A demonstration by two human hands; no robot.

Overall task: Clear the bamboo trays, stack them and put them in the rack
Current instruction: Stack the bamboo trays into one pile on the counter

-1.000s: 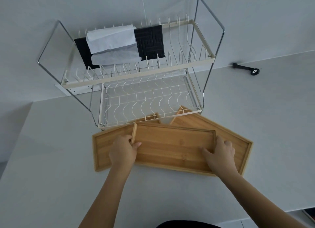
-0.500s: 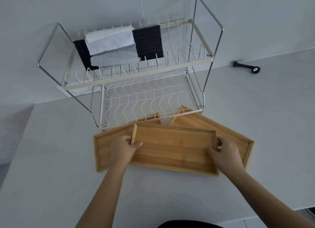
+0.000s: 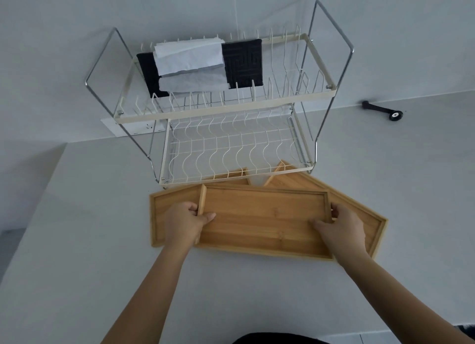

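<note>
Three bamboo trays lie on the white counter in front of a two-tier wire dish rack (image 3: 231, 143). The top tray (image 3: 262, 220) rests across the other two. My left hand (image 3: 183, 223) grips its left short rim and my right hand (image 3: 339, 228) grips its right short rim. Under it, a left tray (image 3: 167, 215) and a right tray (image 3: 359, 210) stick out at angles, their far corners reaching under the rack's lower tier. All three trays look bare.
Folded white cloths (image 3: 190, 61) on a black mat (image 3: 244, 61) sit on the rack's upper tier; the lower tier holds nothing. A small black tool (image 3: 383, 109) lies by the wall at the right. A wall socket plate (image 3: 123, 127) shows behind the rack's left leg.
The top tray has been raised slightly and shifted a little left, both hands still on its ends. My right hand has slid from the tray's floor to its short rim.
</note>
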